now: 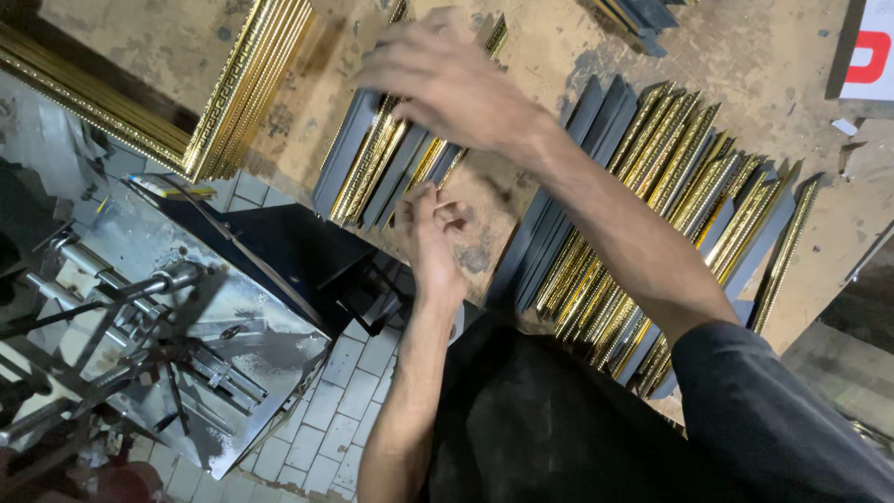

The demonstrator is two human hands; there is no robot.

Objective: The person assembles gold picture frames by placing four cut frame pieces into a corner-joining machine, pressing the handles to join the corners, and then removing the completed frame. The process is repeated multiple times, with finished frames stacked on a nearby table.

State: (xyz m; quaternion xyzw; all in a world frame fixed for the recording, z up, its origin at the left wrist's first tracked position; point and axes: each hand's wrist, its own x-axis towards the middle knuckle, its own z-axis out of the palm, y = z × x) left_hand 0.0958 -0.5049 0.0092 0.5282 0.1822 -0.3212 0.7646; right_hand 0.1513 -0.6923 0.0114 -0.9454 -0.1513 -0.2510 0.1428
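At lower left stands a metal machine (177, 345). Above it, gold-and-grey frame mouldings (382, 163) lie fanned on the worn wooden surface (521, 56), within reach. The left hand (430, 237) curls loosely at their lower ends; the right hand (447, 79) spreads over them, fingers open.

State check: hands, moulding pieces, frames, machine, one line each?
right hand: fingers spread, resting on small moulding stack
left hand: fingers curled, at table edge, holding nothing visible
large moulding row: lying fanned, untouched
assembled frames: stacked flat
metal machine: unattended
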